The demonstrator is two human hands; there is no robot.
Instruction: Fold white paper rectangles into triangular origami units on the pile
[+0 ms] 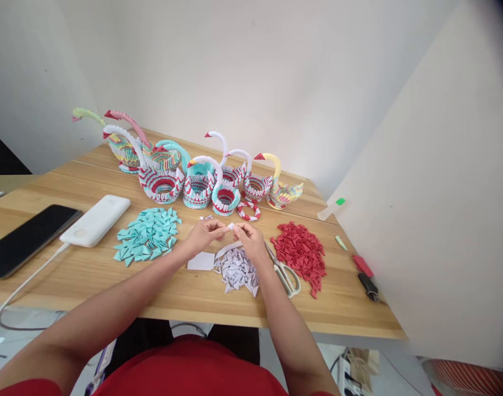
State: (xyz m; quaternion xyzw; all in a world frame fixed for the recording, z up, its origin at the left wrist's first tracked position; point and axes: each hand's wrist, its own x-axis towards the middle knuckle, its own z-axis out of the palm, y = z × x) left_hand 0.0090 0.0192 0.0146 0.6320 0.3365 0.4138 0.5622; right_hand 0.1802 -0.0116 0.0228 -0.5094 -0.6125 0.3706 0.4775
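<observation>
Between the fingertips of both hands is a small white paper piece (230, 226), partly covered by the fingers. My left hand (205, 235) pinches it from the left, and my right hand (251, 238) pinches it from the right. Below the right hand lies a heap of white folded paper triangles (237, 269), partly hidden by the wrist. A flat white paper sheet (200, 261) rests under the left hand. Scissors (287, 276) lie by the right forearm, next to a pile of red folded triangles (303, 253). Turquoise folded triangles (148, 234) are heaped left of the left hand.
Several paper swans (161, 184) stand along the back, with a red and white paper ring (248, 211) before them. A black phone (28, 239) and a cabled white power bank (97, 220) lie left. A glue bottle with green cap (331, 209) is by the right wall.
</observation>
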